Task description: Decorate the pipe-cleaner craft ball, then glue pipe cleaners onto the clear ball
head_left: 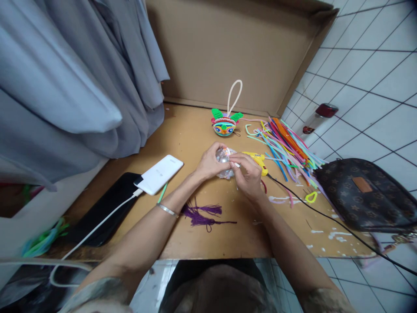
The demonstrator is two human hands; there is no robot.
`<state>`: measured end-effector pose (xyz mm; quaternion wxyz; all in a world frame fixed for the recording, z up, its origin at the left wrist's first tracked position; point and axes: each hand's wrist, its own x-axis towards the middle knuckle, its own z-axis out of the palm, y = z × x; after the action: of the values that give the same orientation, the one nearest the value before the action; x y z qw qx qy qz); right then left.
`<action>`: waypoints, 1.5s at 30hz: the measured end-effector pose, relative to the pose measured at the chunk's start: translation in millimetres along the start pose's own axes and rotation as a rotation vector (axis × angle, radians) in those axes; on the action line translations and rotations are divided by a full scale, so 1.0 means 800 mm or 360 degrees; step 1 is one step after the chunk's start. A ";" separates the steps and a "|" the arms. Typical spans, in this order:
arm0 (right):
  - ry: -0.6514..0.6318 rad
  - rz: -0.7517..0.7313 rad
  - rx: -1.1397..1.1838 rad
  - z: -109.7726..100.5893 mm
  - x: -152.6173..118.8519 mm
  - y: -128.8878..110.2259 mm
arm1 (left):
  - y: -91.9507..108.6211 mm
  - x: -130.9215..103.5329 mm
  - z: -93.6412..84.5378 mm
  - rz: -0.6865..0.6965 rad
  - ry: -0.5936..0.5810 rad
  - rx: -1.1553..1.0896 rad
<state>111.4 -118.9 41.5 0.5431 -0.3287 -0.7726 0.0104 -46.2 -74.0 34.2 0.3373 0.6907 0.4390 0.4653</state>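
A clear, shiny round piece (223,155) with some orange and white on it is held over the middle of the table. My left hand (210,164) curls round its left side, thumb and fingers gripping it. My right hand (248,174) is at its right side, fingertips pinched on a small white piece (235,164). Just behind my right hand lies a yellow glue gun (259,161), partly covered by the hand. Purple tassels (203,215) lie nearer the front edge, between my forearms.
Behind the hands stands a colourful animal-head ornament (224,126) with a white loop. Pipe cleaners (286,145), a bottle (317,117) and a brown bag (368,195) are at right. A white power bank (163,174) and black tablet (107,211) lie left. A black cord (312,206) crosses the right side.
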 end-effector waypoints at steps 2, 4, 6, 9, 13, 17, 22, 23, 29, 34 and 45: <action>-0.0006 0.0014 0.0003 0.000 0.000 0.000 | 0.000 -0.001 0.000 0.0038 0.0017 -0.0032; 0.0001 0.0008 -0.0004 0.000 0.000 0.000 | -0.001 -0.002 0.000 0.0106 0.0035 -0.0088; 0.0009 -0.0001 -0.0015 0.000 -0.001 0.000 | -0.002 -0.003 0.000 0.0158 0.0030 -0.0129; 0.0014 -0.0022 -0.0006 0.001 -0.001 0.000 | -0.004 -0.004 -0.001 0.0181 0.0006 -0.0148; 0.0020 -0.0039 -0.0008 0.000 0.000 0.001 | -0.006 -0.003 -0.001 0.0177 -0.0020 -0.0116; -0.0002 -0.0013 -0.0006 0.000 0.000 0.001 | -0.008 -0.003 -0.003 0.0187 -0.0049 -0.0094; 0.0026 -0.0010 0.0004 0.001 -0.001 0.002 | -0.009 -0.002 -0.003 0.0243 -0.0041 -0.0078; 0.0023 0.0000 -0.0004 0.002 -0.002 0.002 | -0.009 -0.002 -0.003 0.0251 -0.0037 -0.0073; 0.0004 0.0009 -0.0022 0.000 -0.001 0.002 | -0.009 -0.001 -0.003 0.0285 -0.0067 -0.0053; 0.0019 -0.0035 -0.0013 0.000 -0.001 0.001 | -0.005 0.000 -0.012 0.0283 -0.0200 -0.0015; 0.0024 0.0066 -0.0004 0.001 -0.002 0.005 | -0.006 0.005 -0.023 0.0263 -0.0481 -0.0060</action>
<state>113.5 -116.1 38.5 0.5483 -0.3454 -0.7614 0.0182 -64.6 -67.6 37.5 0.3730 0.7801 0.3160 0.3904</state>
